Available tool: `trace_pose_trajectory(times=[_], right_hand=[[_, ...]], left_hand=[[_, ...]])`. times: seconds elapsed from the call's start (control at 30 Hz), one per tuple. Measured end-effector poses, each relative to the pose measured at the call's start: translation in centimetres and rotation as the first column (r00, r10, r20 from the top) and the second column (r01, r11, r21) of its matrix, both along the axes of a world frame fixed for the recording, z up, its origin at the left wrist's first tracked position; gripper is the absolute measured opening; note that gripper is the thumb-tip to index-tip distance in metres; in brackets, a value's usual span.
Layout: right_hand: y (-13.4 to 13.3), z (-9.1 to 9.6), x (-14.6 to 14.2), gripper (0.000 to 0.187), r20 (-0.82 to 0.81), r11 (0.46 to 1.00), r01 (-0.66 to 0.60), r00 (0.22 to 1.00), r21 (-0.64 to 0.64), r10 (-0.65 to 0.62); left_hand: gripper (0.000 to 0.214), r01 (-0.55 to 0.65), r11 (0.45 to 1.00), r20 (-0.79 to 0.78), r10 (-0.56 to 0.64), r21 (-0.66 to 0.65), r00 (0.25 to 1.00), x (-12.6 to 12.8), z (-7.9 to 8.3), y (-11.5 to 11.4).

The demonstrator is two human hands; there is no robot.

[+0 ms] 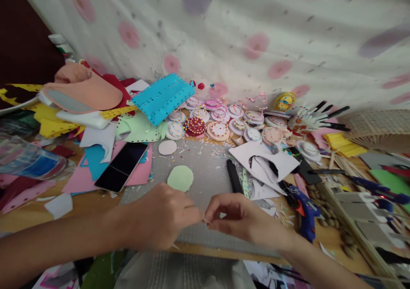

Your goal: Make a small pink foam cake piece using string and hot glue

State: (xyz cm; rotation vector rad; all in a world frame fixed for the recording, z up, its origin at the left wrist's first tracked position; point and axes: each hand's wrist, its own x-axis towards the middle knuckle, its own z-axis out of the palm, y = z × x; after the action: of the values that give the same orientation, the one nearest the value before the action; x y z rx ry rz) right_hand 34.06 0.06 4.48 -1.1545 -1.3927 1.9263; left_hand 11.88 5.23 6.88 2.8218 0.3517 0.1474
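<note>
My left hand and my right hand meet fingertip to fingertip over the front of a grey cutting mat. Both are closed in a pinch around a tiny pale piece, too small to make out. Just beyond my left hand lies a light green foam disc, its near edge close to my knuckles. A smaller whitish oval disc rests farther back on the mat. Past my right hand is a black-handled tool, lying flat; its kind I cannot tell.
Several small decorated foam hats line the back. A phone and foam scraps sit left, beside a plastic bottle. Cut white foam, a blue glue gun and a cup of pens are on the right.
</note>
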Motion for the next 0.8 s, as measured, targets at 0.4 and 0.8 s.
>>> trace_pose_trajectory(times=[0.4, 0.8], right_hand=[[-1.7, 1.2, 0.2, 0.043, 0.583, 0.453, -0.474, 0.801, 0.755, -0.135], [-0.8, 0.8, 0.9, 0.024, 0.562, -0.256, -0.659, 0.744, 0.707, -0.361]], left_hand=[[0.026, -0.226, 0.69, -0.103, 0.215, -0.688, 0.971, 0.2, 0.0, 0.8], [0.032, -0.294, -0.126, -0.301, 0.033, -0.947, 0.953, 0.8, -1.2, 2.8]])
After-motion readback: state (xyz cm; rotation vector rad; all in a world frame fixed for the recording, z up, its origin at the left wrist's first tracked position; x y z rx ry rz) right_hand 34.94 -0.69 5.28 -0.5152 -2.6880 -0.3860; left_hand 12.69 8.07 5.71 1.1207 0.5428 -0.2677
